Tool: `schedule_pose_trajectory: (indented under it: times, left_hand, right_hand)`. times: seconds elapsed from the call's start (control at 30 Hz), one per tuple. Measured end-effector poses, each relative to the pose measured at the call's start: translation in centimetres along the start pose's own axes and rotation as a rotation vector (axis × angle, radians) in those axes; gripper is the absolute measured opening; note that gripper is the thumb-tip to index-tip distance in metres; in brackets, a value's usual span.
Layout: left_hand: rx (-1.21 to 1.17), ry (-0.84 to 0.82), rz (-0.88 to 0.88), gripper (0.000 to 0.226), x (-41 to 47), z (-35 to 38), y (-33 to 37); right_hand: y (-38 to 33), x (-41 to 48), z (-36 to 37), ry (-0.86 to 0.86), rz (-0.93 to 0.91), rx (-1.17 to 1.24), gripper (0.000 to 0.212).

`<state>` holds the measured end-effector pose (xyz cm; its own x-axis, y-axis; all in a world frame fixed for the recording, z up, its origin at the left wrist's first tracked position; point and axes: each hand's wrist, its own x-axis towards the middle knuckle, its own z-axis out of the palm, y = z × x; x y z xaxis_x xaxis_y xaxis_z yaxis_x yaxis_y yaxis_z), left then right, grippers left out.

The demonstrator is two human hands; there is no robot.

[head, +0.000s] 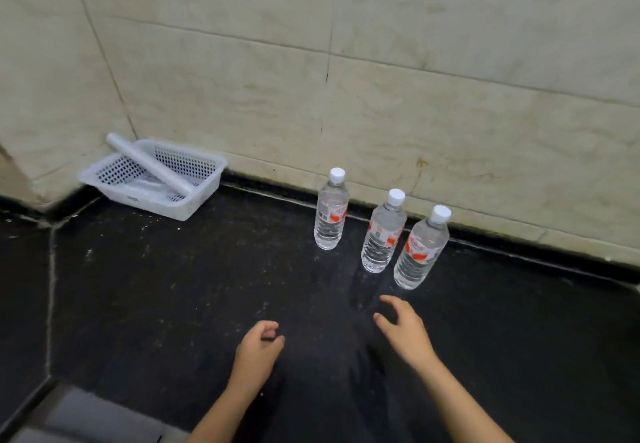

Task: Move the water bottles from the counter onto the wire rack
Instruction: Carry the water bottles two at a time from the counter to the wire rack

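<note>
Three clear water bottles with white caps and red-and-white labels stand upright on the black counter point(173, 287) near the tiled wall: the left bottle point(330, 210), the middle bottle point(382, 233) and the right bottle point(420, 248). My right hand point(403, 330) hovers over the counter just in front of the middle and right bottles, fingers spread and relaxed, holding nothing. My left hand point(258, 347) is lower and to the left with fingers loosely curled, also empty. No wire rack is in view.
A white perforated plastic basket point(104, 179) sits in the back left corner with a white tube point(149, 164) lying across it. Beige tiled walls bound the counter at the back and left. A grey edge shows at the bottom left.
</note>
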<state>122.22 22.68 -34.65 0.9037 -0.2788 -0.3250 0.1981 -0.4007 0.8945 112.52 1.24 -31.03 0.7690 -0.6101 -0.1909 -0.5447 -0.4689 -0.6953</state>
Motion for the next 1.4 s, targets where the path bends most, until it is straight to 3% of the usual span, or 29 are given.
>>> schedule_pose_trajectory:
  times: [0.27, 0.53, 0.73, 0.93, 1.0, 1.13, 1.3, 1.4]
  left_hand:
    - [0.072, -0.010, 0.028, 0.026, 5.4, 0.1, 2.9]
    - [0.133, -0.154, 0.096, 0.065, 12.6, 1.3, 6.4]
    - [0.274, -0.220, 0.262, 0.095, 18.3, 3.4, 10.8]
    - [0.256, -0.279, 0.289, 0.115, 21.7, 6.9, 12.7]
    - [0.132, -0.271, 0.240, 0.112, 22.5, 8.3, 13.8]
    - [0.036, -0.248, 0.169, 0.072, 23.1, 9.4, 14.9]
    - [0.012, -0.427, 0.227, 0.081, 22.9, 5.8, 13.2]
    - [-0.038, -0.535, 0.228, 0.047, 20.9, 2.7, 10.8]
  right_hand:
    - [-2.7, 5.6, 0.9, 0.169, 0.025, 0.217, 0.055]
    - [-6.2, 11.4, -0.8, 0.447, 0.065, 0.182, 0.072]
    - [-7.5, 15.5, -1.3, 0.490, 0.230, 0.319, 0.085]
    - [-6.3, 16.4, -0.9, 0.454, 0.226, 0.377, 0.075]
    - [-6.2, 16.2, -0.4, 0.464, 0.220, 0.334, 0.073]
    - [-6.5, 15.2, 1.0, 0.462, 0.169, 0.283, 0.067]
    - [-7.0, 13.7, 1.3, 0.461, 0.145, 0.211, 0.058]
    - [-7.3, 11.9, 1.5, 0.479, 0.170, 0.268, 0.062]
